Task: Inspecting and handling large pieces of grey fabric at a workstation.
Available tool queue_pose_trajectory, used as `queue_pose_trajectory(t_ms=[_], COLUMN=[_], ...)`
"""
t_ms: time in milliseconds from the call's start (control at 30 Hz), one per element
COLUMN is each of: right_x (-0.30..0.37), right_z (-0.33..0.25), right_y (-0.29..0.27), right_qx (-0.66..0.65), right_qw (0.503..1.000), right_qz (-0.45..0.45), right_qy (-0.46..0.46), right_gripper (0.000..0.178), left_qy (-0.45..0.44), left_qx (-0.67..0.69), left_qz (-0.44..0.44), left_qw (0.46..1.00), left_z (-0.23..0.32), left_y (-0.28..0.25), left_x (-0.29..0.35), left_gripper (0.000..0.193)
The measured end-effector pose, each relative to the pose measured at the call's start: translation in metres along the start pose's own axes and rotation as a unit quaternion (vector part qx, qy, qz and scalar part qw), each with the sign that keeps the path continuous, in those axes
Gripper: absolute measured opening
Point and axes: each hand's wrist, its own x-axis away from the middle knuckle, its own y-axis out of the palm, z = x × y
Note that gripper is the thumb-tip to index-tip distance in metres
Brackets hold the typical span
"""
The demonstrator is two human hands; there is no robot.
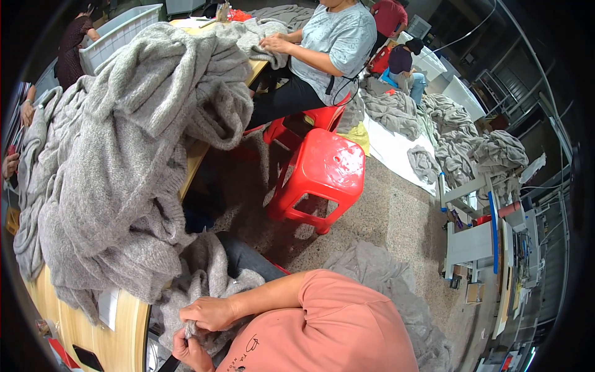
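A gathered bit of grey knit fabric (191, 327) is pinched between my two hands, low in the picture beside the table edge. My right hand (211, 314) grips it from above, its fingers curled. Just below, my left hand (193, 355) holds the same fabric, its thumb pressed against it. More of this knit spreads over my lap and around my thigh. Part of the left hand's fingers is hidden by the cloth and by my salmon sleeve and shirt. A large heap of grey knitwear (118, 180) covers the wooden table (68, 319) in front of me.
A phone (88, 358) and white paper (108, 308) lie on the table. Red plastic stools (331, 164) stand nearby, close to a seated co-worker (338, 46) handling grey knitwear. Grey fabric (378, 273) lies on the floor behind me. Further knit piles (455, 136) rest on white sheeting.
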Motion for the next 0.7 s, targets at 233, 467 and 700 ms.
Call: queue_pose_trajectory(t_ms=[233,467,700], right_x=[0.008,0.005,-0.007], right_z=[0.014,0.016,0.0], right_y=[0.01,0.022,0.012], right_qx=[0.116,0.174,0.192], right_qw=[0.992,0.984,0.969], right_qz=[-0.042,0.042,0.063], right_qy=[0.012,-0.005,-0.143], right_gripper=[0.01,0.009,0.01], left_qy=[0.025,0.179,0.11], left_qx=[-0.094,-0.253,-0.235], left_qz=[0.011,0.023,0.088], left_qw=[0.995,0.95,0.962], left_z=[-0.009,-0.006,0.014], left_y=[-0.002,0.005,0.016], left_x=[0.0,-0.001,-0.017], left_gripper=[0.019,0.019,0.026])
